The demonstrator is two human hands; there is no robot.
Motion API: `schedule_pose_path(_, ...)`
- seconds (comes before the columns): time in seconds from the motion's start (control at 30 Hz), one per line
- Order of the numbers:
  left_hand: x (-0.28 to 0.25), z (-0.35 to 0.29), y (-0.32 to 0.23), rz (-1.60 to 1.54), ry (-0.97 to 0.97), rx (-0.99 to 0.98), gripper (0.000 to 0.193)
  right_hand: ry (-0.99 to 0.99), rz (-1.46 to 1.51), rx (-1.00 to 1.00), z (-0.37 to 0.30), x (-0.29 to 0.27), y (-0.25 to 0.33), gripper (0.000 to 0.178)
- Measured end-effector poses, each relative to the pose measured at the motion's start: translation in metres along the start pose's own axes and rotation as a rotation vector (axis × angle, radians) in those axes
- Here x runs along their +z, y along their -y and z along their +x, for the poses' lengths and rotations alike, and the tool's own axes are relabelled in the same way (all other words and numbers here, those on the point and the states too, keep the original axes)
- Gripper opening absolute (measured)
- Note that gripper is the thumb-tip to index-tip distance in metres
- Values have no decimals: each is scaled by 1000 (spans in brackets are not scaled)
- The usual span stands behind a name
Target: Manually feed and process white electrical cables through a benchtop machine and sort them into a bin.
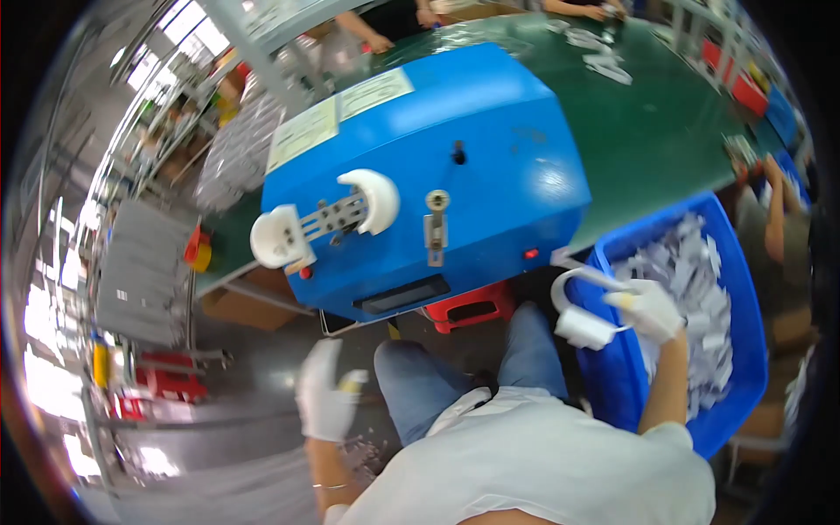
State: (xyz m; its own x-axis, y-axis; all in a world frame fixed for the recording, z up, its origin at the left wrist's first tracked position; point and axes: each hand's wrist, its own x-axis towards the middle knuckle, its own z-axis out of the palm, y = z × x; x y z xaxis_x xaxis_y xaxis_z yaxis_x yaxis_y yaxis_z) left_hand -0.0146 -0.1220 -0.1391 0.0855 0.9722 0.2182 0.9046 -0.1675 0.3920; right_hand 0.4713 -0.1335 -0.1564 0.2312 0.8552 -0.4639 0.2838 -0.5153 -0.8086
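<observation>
1. At nine o'clock, a grey-wrapped stack (144, 271) is carried on a cart; nearer, an orange-and-yellow tape dispenser (199, 252) is set by the green table's edge.
2. At ten to eleven o'clock, clear plastic packs (238, 157) are piled, partly hidden by a pale metal frame (264, 66).
3. At seven o'clock, the gloved left hand (325, 398) is held over the floor, blurred; thumb and fingers are spread apart.
4. From ten through twelve to two o'clock, much of the green table (665, 114) is covered by a blue benchtop machine (503, 188). It is fitted on the left with two white curved cradles (381, 201) joined by perforated metal bars, and further right with a small metal bracket (436, 232).
5. Just below centre, a red plastic stool (472, 306) is partly hidden under the machine.
6. Near twelve and one o'clock, co-workers' hands (379, 43) are seen across the table; white strips (605, 66) are laid near the latter.
7. Between three and four o'clock, a white looped plastic part (584, 328) is clamped in the gloved right hand (649, 311), over the near-side wall of a deep blue bin (745, 367). White pieces (704, 306) are heaped inside, partly blocked from view by hand and forearm.
</observation>
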Motion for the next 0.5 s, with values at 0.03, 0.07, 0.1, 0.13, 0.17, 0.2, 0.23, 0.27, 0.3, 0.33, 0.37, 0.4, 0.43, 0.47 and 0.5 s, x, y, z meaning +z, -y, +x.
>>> schedule_pose_path(0.03,-18,-13,27,63,-111,-86,51,-101,84,-45,-1,-23,-3,26)
schedule_pose_path(0.07,-44,-32,45,242,-177,-156,46,-228,-33,-190,-7,-34,15,23)
schedule_pose_path(0.1,-70,-42,50,251,-275,-215,44,-322,-266,-629,13,-56,-17,23)
schedule_pose_path(0.13,-89,-49,65,299,-381,-248,48,-472,122,-395,45,-87,-55,31)
schedule_pose_path(0.17,-116,-59,63,416,-447,-302,48,-410,278,-97,43,-105,-37,37)
schedule_pose_path(0.2,-138,-66,75,509,-496,-316,49,-340,479,-252,68,-136,-61,43)
schedule_pose_path(0.23,-163,-73,75,614,-589,-336,52,-448,494,-432,83,-138,-63,44)
schedule_pose_path(0.27,-186,-92,102,722,-694,-372,54,-511,193,-542,114,-169,-83,47)
schedule_pose_path(0.3,-217,-108,117,818,-721,-435,54,-731,125,-560,134,-169,-83,49)
schedule_pose_path(0.33,-246,-122,113,869,-804,-470,51,-719,-42,-567,142,-146,-61,50)
schedule_pose_path(0.37,-271,-142,117,963,-947,-420,46,-722,-211,-583,131,-114,-39,52)
schedule_pose_path(0.4,-301,-163,131,1035,-1012,-499,46,-609,-252,-534,127,-93,-33,54)
schedule_pose_path(0.43,-339,-178,141,1115,-1065,-552,48,-501,-288,-462,129,-77,-38,57)
schedule_pose_path(0.47,-372,-185,158,1065,-1055,-583,51,-485,-298,-468,126,-61,-45,57)
schedule_pose_path(0.5,-402,-195,177,1010,-1047,-615,55,-493,-313,-435,126,-44,-57,57)
